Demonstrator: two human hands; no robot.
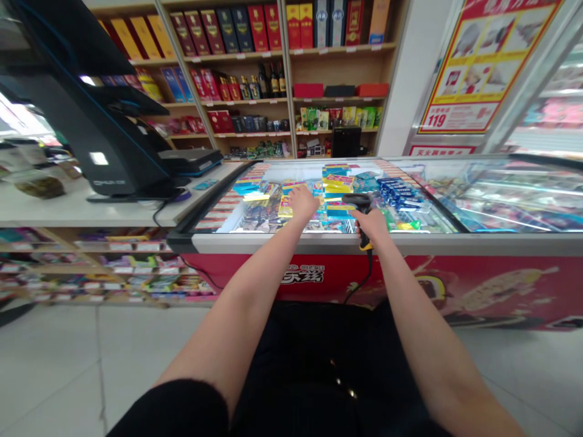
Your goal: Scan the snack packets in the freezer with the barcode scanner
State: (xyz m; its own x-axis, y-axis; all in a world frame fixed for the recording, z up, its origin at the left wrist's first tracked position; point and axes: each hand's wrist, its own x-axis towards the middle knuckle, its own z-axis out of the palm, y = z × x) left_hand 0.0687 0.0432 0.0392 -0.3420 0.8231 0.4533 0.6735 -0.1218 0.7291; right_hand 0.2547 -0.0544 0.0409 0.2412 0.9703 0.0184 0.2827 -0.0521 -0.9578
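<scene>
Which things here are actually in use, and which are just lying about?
In use: scanner, held in the right hand; packs on the freezer, at the left hand.
Lying about: till, shelf boxes, bottles, poster.

Left grip (303,203) forward, right grip (371,226) clenched

You wear the only camera on your head; it faces forward and down, near the glass-topped freezer (273,242) straight ahead, the wall shelves (337,98) well beyond it.
</scene>
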